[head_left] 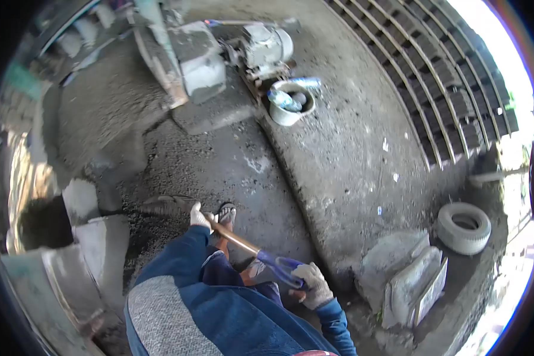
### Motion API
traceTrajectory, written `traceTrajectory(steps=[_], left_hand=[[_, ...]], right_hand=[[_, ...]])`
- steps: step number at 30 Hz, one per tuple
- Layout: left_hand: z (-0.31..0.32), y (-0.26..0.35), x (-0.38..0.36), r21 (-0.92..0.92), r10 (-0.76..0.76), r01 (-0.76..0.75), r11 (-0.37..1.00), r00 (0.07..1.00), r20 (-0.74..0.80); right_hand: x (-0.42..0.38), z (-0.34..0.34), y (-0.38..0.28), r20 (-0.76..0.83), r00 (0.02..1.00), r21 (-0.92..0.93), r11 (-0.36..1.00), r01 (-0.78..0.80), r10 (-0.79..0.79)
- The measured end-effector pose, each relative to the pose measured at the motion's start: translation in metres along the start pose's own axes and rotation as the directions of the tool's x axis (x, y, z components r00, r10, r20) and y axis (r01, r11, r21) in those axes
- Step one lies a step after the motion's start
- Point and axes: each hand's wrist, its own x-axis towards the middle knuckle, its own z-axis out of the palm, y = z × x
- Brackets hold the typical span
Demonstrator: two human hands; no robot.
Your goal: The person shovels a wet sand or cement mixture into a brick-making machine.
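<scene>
A shovel lies slantwise across the front of my body, with a wooden shaft (241, 242) and a blue D-shaped handle (280, 268). My left hand (200, 217), in a pale glove, is wrapped round the lower shaft close to the blade. Gloved as well, my right hand (313, 285) grips the blue handle at the upper end. The shovel's blade (167, 204) points left and rests low at dark, gritty material (145, 240) on the floor. My sandalled foot (227, 213) stands just beyond the shaft.
A bucket (285, 115) with plastic bottles stands by an electric motor (267, 47) ahead. A raised concrete edge (291, 184) runs along the floor. At right are a tyre (464, 228), several slabs (418, 279) and stacked dark blocks behind bars (439, 77). A grey heap (110, 89) lies left.
</scene>
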Motion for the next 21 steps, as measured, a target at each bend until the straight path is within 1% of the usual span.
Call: traceTrajectory(steps=[1, 2, 4, 5, 6, 7, 8, 9, 10, 11, 12, 13, 14, 15, 16, 17, 18, 20, 21], left_hand=[[-0.02, -0.006, -0.022, -0.022, 0.025, -0.025, 0.999, 1.0, -0.019], [-0.029, -0.007, -0.045, -0.042, 0.051, -0.053, 0.998, 0.998, -0.028], [-0.043, -0.027, -0.12, -0.025, 0.094, -0.093, 0.995, 0.995, 0.045], [-0.053, -0.034, -0.148, -0.062, 0.026, -0.019, 0.998, 0.994, 0.106], [-0.057, -0.039, -0.173, -0.092, -0.041, 0.058, 0.994, 0.984, 0.176], [-0.057, -0.043, -0.208, -0.051, -0.029, 0.045, 0.998, 0.962, 0.272], [-0.052, -0.044, -0.243, -0.008, -0.023, 0.028, 1.0, 0.93, 0.367], [-0.048, -0.043, -0.271, -0.001, -0.021, 0.024, 1.0, 0.908, 0.419], [-0.043, -0.04, -0.28, -0.033, -0.007, 0.027, 0.999, 0.866, 0.501], [-0.03, -0.027, -0.3, -0.05, 0.089, -0.074, 0.996, 0.835, 0.543], [-0.014, -0.011, -0.315, -0.068, 0.176, -0.169, 0.983, 0.795, 0.58], [-0.001, 0.004, -0.309, -0.077, 0.201, -0.194, 0.978, 0.771, 0.604], [0.014, 0.014, -0.312, -0.062, 0.265, -0.285, 0.956, 0.762, 0.591], [0.03, 0.028, -0.317, -0.072, 0.267, -0.279, 0.958, 0.77, 0.579], [0.043, 0.045, -0.318, -0.08, 0.269, -0.273, 0.959, 0.775, 0.572], [0.053, 0.061, -0.313, -0.085, 0.243, -0.239, 0.967, 0.773, 0.586], [0.059, 0.075, -0.303, -0.094, 0.227, -0.213, 0.972, 0.772, 0.594], [0.069, 0.112, -0.276, -0.107, 0.196, -0.165, 0.98, 0.763, 0.615], [0.071, 0.132, -0.261, -0.145, 0.189, -0.123, 0.982, 0.727, 0.66]], right_hand=[[-0.023, -0.001, 0.006, 0.007, 1.0, 0.034, 0.999, 0.019, -0.02], [-0.052, 0.009, 0.028, -0.043, 0.998, 0.011, 0.999, -0.048, 0.049], [-0.112, 0.031, 0.074, -0.144, 0.972, -0.014, 0.982, -0.188, 0.184], [-0.134, 0.043, 0.093, -0.209, 0.909, 0.05, 0.933, -0.358, 0.36], [-0.149, 0.047, 0.102, -0.16, 0.773, 0.082, 0.789, -0.609, 0.613], [-0.163, 0.05, 0.112, -0.096, 0.572, 0.086, 0.579, -0.811, 0.815], [-0.157, 0.042, 0.085, -0.043, 0.496, 0.106, 0.498, -0.861, 0.867], [-0.21, 0.097, 0.218, -0.13, 0.543, -0.045, 0.543, -0.839, 0.829], [-0.185, 0.077, 0.17, 0.029, 0.424, 0.168, 0.414, -0.895, 0.905], [-0.183, 0.08, 0.176, -0.003, 0.483, 0.265, 0.466, -0.844, 0.876], [-0.192, 0.092, 0.202, -0.039, 0.53, 0.358, 0.507, -0.784, 0.847], [-0.204, 0.102, 0.243, 0.052, 0.493, 0.497, 0.406, -0.767, 0.868], [-0.207, 0.107, 0.278, 0.147, 0.47, 0.622, 0.289, -0.728, 0.87], [-0.21, 0.112, 0.311, 0.24, 0.442, 0.717, 0.149, -0.681, 0.864], [-0.195, 0.091, 0.275, 0.29, 0.474, 0.789, 0.073, -0.61, 0.831], [-0.164, 0.062, 0.204, 0.292, 0.525, 0.846, 0.041, -0.532, 0.799], [-0.136, 0.038, 0.144, 0.281, 0.566, 0.884, 0.02, -0.466, 0.775], [-0.096, 0.012, 0.058, 0.249, 0.628, 0.925, 0.011, -0.38, 0.738], [-0.1, 0.023, 0.099, 0.309, 0.616, 0.921, -0.067, -0.383, 0.725]])
